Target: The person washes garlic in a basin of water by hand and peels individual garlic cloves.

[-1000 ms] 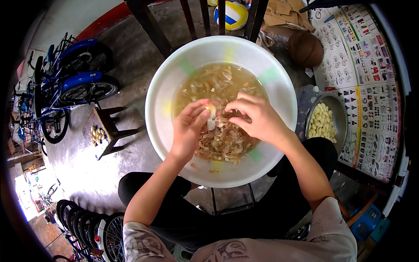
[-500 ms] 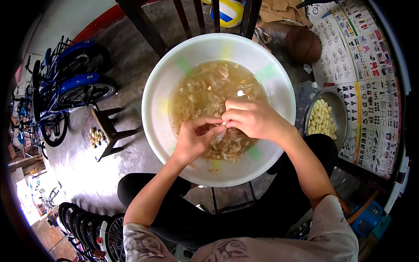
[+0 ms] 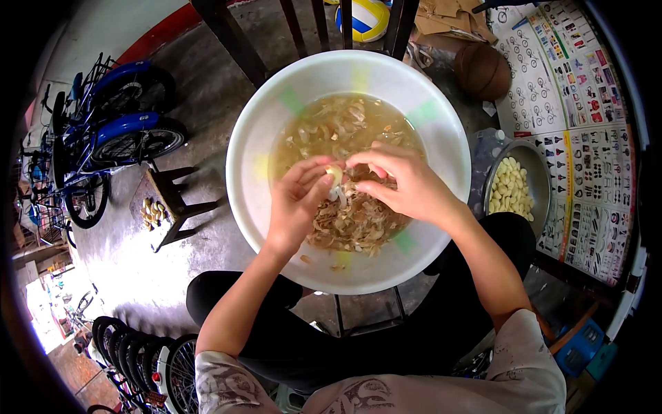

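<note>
A large white basin [image 3: 255, 214] holds cloudy water with many brown papery skins [image 3: 358, 228] in it. Over its middle, my left hand [image 3: 300, 200] pinches a pale garlic clove [image 3: 335, 172] between thumb and fingers, with a whitish piece of skin hanging below it. My right hand [image 3: 403, 179] is just to the right, thumb and fingers apart, and nothing shows between them. To the right of the basin, a metal bowl [image 3: 543, 186] contains many pale peeled cloves [image 3: 510, 190].
On the left, a small dark stool [image 3: 169, 200] bears several cloves. Bicycles [image 3: 131, 131] stand at the far left. A wooden chair back [image 3: 227, 34], a ball [image 3: 365, 19] and a basketball [image 3: 483, 72] are beyond the basin. Printed sheets [image 3: 579, 145] lie at right.
Half a second ago my hands met at the clove; now my right hand has drawn back to the right with its fingers parted. The clove stays in my left hand.
</note>
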`<state>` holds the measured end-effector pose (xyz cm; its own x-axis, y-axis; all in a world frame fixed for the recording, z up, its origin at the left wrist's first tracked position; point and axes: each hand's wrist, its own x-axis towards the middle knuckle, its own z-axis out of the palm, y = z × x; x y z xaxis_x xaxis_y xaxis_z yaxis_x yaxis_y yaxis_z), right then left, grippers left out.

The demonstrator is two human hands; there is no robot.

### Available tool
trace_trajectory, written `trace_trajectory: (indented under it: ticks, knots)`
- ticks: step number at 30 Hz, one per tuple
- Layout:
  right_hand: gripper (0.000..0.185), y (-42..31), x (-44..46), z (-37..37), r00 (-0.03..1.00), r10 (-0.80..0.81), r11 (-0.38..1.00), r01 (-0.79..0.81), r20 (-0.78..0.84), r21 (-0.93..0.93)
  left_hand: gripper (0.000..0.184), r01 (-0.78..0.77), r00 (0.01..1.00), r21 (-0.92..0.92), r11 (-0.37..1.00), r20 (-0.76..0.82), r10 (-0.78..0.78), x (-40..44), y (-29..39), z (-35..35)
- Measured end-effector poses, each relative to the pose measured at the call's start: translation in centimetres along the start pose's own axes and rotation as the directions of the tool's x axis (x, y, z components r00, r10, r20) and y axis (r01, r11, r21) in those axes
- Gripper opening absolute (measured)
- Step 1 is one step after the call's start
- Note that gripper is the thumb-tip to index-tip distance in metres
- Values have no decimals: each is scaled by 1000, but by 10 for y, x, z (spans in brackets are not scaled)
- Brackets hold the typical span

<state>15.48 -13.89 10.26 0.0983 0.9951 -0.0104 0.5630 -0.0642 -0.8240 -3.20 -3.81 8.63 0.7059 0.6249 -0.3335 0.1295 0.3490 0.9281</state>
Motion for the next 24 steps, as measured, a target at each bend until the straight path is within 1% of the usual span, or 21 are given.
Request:
trace_trajectory:
  ticks: [1,2,4,5,6,7,8,9,10,12,14,16,18,19,21,22,24]
  knots:
    - [25,-6,3,1,999,9,997,-5,-51,73,31,0,1000,-1,1000,0,0,-1,-2,0]
    - [25,-6,4,4,999,10,997,-6,-52,73,29,16,1000,19,1000,11,-16,-3,-4,0]
    - [17,-1,4,11,981,-124,991,131,-148,39,27,34,999,40,999,28,-35,-3,-7,2]
    - [17,0,3,12,981,-122,991,129,-150,39,26,-18,998,51,999,53,16,-3,-8,3]
    - [13,2,3,13,976,-144,989,148,-162,13,25,-73,995,61,996,78,68,-3,-9,4]
    - [9,3,3,14,971,-168,986,168,-171,-12,25,-73,995,61,995,77,68,-2,-10,5]
    - [9,3,3,16,971,-169,985,169,-170,-12,24,-116,992,117,986,68,109,-2,-12,6]
    - [8,2,3,18,965,-190,982,183,-183,-53,24,-156,987,174,972,60,148,-3,-13,6]
    - [7,2,2,20,958,-210,976,195,-195,-94,24,-155,987,173,973,59,147,-3,-13,6]
    - [7,2,3,24,964,-178,984,170,-198,-56,25,-210,977,299,931,18,214,-3,-12,6]
    - [7,1,2,27,968,-150,989,149,-201,-20,25,-213,974,331,919,3,225,-4,-12,7]
    - [8,-2,-1,31,973,-125,989,105,-196,-106,26,-217,971,364,906,-11,237,-6,-11,8]
    - [7,-5,-3,34,973,-110,987,84,-201,-134,27,-231,962,443,866,-28,271,-8,-10,10]
    - [7,-6,-4,35,974,-96,985,63,-206,-161,27,-230,963,443,867,-28,270,-9,-9,10]
    - [6,-5,-4,40,967,-98,985,60,-234,-164,28,-196,972,525,828,-6,234,-11,-7,10]
    - [6,-4,-4,42,960,-103,984,60,-262,-169,28,-196,972,525,829,-5,233,-10,-6,11]
    - [5,-4,-3,43,960,-85,987,46,-266,-151,26,-237,963,487,841,3,269,-8,-6,12]
